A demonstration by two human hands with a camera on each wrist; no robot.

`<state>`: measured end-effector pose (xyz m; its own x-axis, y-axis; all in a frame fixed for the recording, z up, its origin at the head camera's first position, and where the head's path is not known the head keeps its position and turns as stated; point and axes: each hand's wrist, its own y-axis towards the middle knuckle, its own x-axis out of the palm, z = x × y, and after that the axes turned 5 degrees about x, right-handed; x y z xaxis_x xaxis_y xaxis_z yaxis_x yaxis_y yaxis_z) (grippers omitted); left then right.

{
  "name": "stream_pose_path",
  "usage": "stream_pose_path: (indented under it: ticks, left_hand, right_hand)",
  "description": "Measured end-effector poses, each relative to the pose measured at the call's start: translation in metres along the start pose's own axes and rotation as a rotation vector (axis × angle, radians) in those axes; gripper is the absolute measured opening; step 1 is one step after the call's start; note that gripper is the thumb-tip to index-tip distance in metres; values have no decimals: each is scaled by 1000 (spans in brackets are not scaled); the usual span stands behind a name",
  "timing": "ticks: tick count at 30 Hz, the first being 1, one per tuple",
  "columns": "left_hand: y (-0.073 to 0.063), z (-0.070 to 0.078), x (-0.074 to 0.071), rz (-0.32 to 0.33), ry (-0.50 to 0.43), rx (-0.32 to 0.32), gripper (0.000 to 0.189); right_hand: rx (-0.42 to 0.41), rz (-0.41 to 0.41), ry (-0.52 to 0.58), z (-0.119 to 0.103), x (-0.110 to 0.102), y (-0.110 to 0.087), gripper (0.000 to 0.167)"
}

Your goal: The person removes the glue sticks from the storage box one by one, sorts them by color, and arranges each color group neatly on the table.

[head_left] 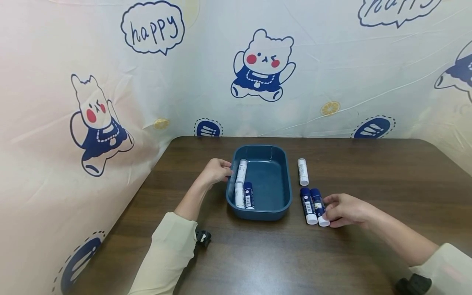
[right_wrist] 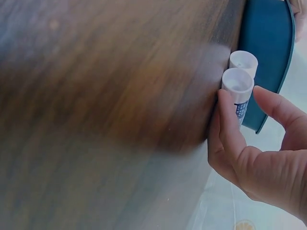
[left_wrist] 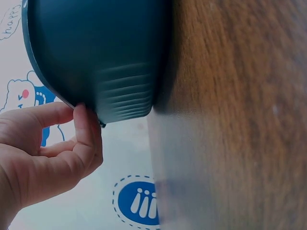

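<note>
A dark teal plastic bin (head_left: 261,214) stands on the table. My left hand (head_left: 217,170) pinches its left rim, with thumb and fingers meeting there in the left wrist view. Inside, two white glue sticks (head_left: 241,171) lie end to end along the left wall, and a blue glue stick (head_left: 248,196) lies beside the nearer one. My right hand (head_left: 344,211) holds a blue glue stick with a white end (head_left: 317,200) between thumb and fingers, low at the tabletop. Another blue glue stick (head_left: 306,203) lies directly to its left.
Beyond the two blue sticks lies a white glue stick (head_left: 303,172), right of the bin. The brown wooden table (head_left: 254,258) has its back edge against a printed white curtain (head_left: 313,82). A black wrist device (head_left: 203,237) sits at the left sleeve.
</note>
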<state>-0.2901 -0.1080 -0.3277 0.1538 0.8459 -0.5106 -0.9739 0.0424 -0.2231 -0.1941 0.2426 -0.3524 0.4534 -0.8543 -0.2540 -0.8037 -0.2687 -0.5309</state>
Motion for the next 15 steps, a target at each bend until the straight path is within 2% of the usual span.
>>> stream_pose_path:
  ticks: [8, 15]
  left_hand:
    - [-1, 0, 0, 2, 3, 9, 31]
    - [-1, -1, -1, 2, -3, 18, 31]
  right_hand:
    - [-5, 4, -46, -1, -5, -1, 68]
    - [-45, 36, -89, -3, -5, -1, 67]
